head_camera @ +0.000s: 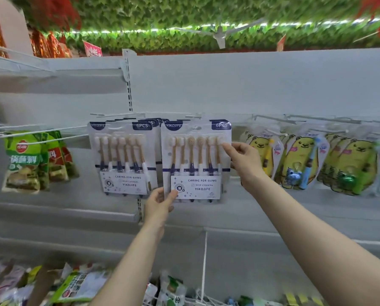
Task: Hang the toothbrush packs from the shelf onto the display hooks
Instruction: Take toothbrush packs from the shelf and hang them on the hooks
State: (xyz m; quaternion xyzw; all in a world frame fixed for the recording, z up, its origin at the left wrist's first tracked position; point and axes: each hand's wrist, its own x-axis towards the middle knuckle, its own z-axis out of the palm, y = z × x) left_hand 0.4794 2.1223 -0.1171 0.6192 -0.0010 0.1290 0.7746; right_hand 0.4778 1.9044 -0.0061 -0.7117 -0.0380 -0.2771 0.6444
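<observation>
A white six-piece toothbrush pack [195,160] with brown-handled brushes hangs frontmost at a display hook [192,117], with more packs behind it. My left hand [159,205] pinches its lower left corner. My right hand [245,161] holds its right edge, thumb on the front near the brush heads. A second stack of the same packs [124,157] hangs on the hook [109,114] to the left.
Yellow bear-shaped children's toothbrush packs [299,160] hang on hooks to the right. Green food bags [26,161] hang on wire hooks at the left. A lower shelf edge [74,212] runs below, and mixed packets [78,286] lie in bins at the bottom.
</observation>
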